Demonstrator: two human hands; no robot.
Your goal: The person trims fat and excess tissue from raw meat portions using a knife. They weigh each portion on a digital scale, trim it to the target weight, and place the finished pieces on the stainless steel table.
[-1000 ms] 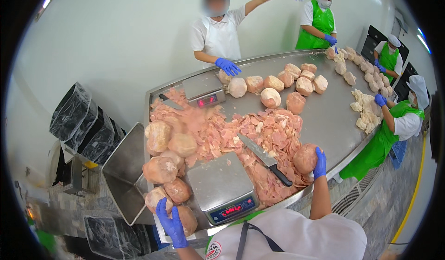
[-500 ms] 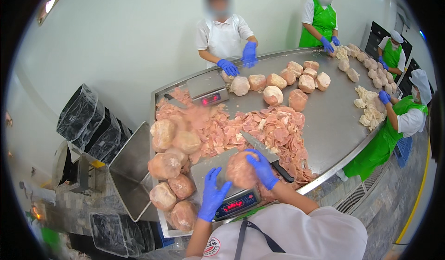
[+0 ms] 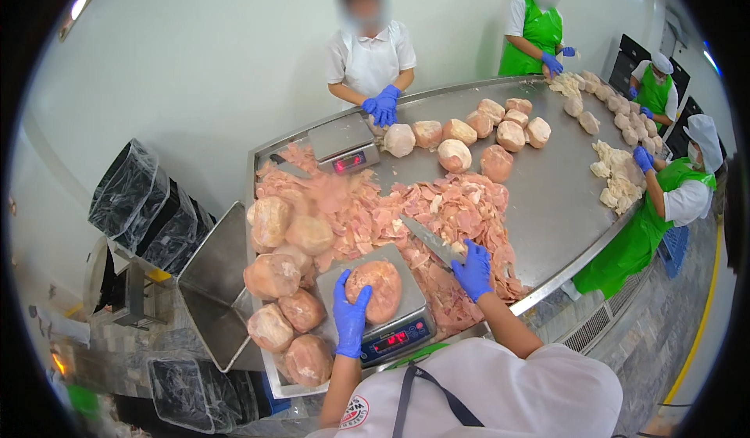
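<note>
A round ball of raw pink meat point(image 3: 377, 291) rests on the steel plate of a digital scale point(image 3: 414, 270) in front of me. My left hand point(image 3: 349, 317), in a blue glove, curls round the meat's left side. To the right, my gloved right hand point(image 3: 473, 271) is closed over the handle of a large knife point(image 3: 426, 237), hiding most of that handle. The blade lies across a heap of pink meat slices point(image 3: 469, 203) and points toward the far left. More meat balls point(image 3: 271, 276) are piled left of the scale.
A raised rim edges the steel table point(image 3: 547, 203). Beside it at left stands a steel bin point(image 3: 211, 282), with lined black crates point(image 3: 152, 203) beyond. Across the table, a person in white point(image 3: 379, 67) stands by a second scale point(image 3: 344, 145). Several co-workers in green aprons point(image 3: 648, 219) stand farther right.
The meat ball has come down onto the scale, with my left hand now against it. My right hand has left the meat and taken the knife's handle. The person opposite brought both hands together.
</note>
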